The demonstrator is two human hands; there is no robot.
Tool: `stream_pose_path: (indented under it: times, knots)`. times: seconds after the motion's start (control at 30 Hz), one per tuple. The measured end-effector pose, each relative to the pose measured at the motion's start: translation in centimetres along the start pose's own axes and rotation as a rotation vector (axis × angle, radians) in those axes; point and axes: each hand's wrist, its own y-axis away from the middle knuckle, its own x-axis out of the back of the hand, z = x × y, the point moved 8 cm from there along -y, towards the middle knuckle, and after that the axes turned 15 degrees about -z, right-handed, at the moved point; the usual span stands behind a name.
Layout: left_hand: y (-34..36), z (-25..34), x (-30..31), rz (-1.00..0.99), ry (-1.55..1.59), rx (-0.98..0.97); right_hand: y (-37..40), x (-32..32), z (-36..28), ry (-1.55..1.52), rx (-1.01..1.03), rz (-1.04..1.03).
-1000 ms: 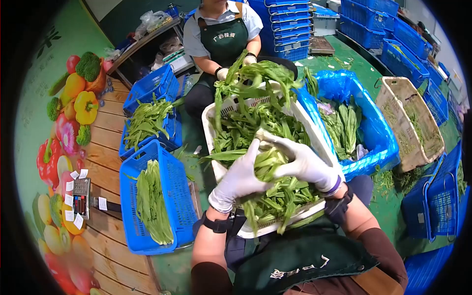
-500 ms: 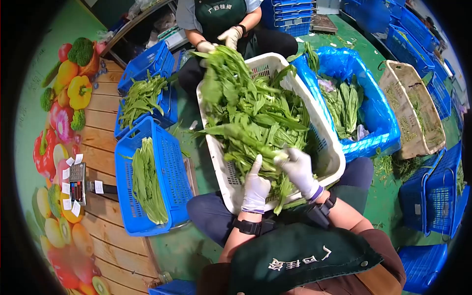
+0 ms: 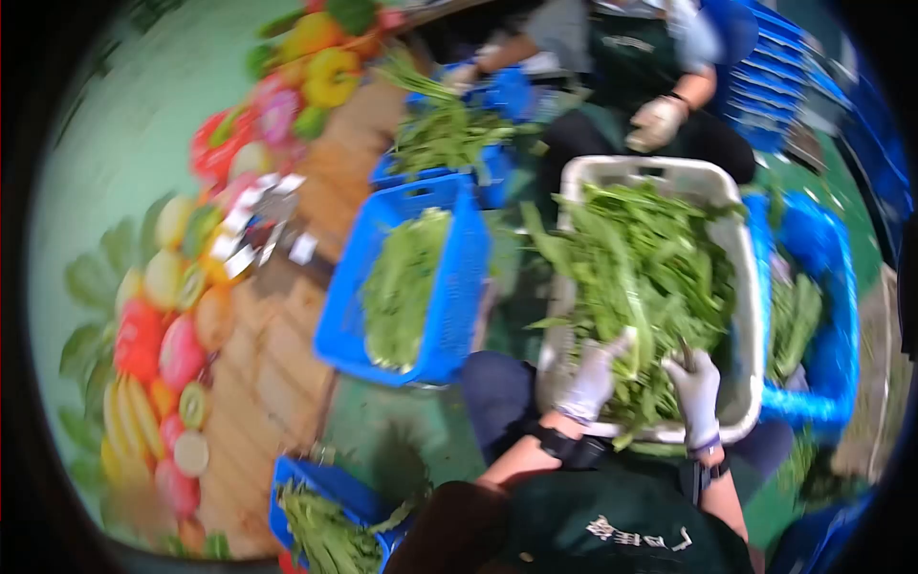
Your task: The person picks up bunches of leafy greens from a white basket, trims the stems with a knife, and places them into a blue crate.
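Observation:
A white perforated crate [image 3: 568, 182] heaped with long leafy greens [image 3: 669, 249] stands between my knees. My left hand [image 3: 587, 385], in a white glove, is at the crate's near left. Its fingers are closed around the pale base of a leafy green stalk [image 3: 628, 311] whose leaves point away from me. To its right, my gloved right hand [image 3: 698, 390] hovers over the near right of the heap. Its fingers are pinched at the edge of the leaves, and what they hold is too blurred to make out.
On the left, a blue crate [image 3: 337, 325] holds lined-up greens; behind it stands another blue crate [image 3: 492, 177]. A blue-lined crate [image 3: 841, 354] is on the right. Opposite, a co-worker's gloved hand [image 3: 658, 122] hangs near the white crate. A blue basket [image 3: 287, 478] sits at lower left.
The view has swung left, shifting everything rightward. My left fingers have closed on a stalk, and my right hand has moved apart from it. The co-worker now reaches to the rear blue crate with greens.

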Motion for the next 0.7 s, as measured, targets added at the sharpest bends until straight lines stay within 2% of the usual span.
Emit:
stream_pose_path:
  times: [0.03, 0.07, 0.1, 0.17, 0.2, 0.23, 0.3, 0.37, 0.43, 0.47, 0.5, 0.57, 0.63, 0.7]
  knots:
    - [-1.3, -2.1, -0.2, 0.075, 0.340, 0.010, 0.1, -1.8, -2.6, -0.044, 0.035, -0.058]
    - [-2.2, -6.4, -0.2, 0.117, 0.581, 0.096, -0.3, -3.3, -3.0, 0.052, 0.052, -0.074]
    - [-2.1, -5.7, -0.8, 0.092, 0.660, 0.046, -0.6, -4.1, -3.0, 0.157, 0.058, -0.077]
    - [-2.3, -5.3, -0.6, 0.139, 0.665, -0.028, -1.6, -4.6, -1.5, 0.138, 0.024, -0.066]
    - [-2.3, -5.4, -0.3, 0.159, 0.650, -0.040, -1.8, -5.2, -0.8, -0.029, -0.006, -0.112]
    - [-2.2, -5.6, -0.1, 0.176, 0.636, -0.045, -1.8, -5.5, -0.8, -0.014, -0.010, -0.157]
    - [-2.2, -7.5, 0.2, 0.219, 0.676, 0.038, -1.9, -5.7, 0.1, 0.055, -0.002, -0.121]
    - [-1.6, -6.9, 0.3, 0.317, 0.658, 0.197, -1.3, -5.1, -2.4, 0.099, 0.080, -0.062]
    - [-1.9, -7.0, -0.7, 0.152, 1.087, 0.209, -0.4, -5.0, -1.3, -0.608, -0.227, -0.155]
    - [-2.6, -7.8, -0.9, 0.064, 1.269, 0.129, -0.6, -4.4, -1.4, -0.688, -0.176, -0.110]
    - [-3.2, -9.1, -1.1, 0.053, 1.436, 0.059, -0.9, -3.1, -0.7, -0.722, -0.092, 0.054]
    - [-2.2, -6.9, -0.4, 0.065, 1.313, 0.071, -1.7, -0.6, 2.2, -0.669, -0.108, 0.095]
    - [-1.7, -7.3, 1.1, -0.011, 1.335, 0.119, -2.6, 1.2, 9.0, -0.424, -0.416, 0.013]
    - [-2.2, -8.6, 0.4, -0.172, 1.368, 0.134, -3.0, 2.3, 12.7, 0.221, -0.173, -0.014]
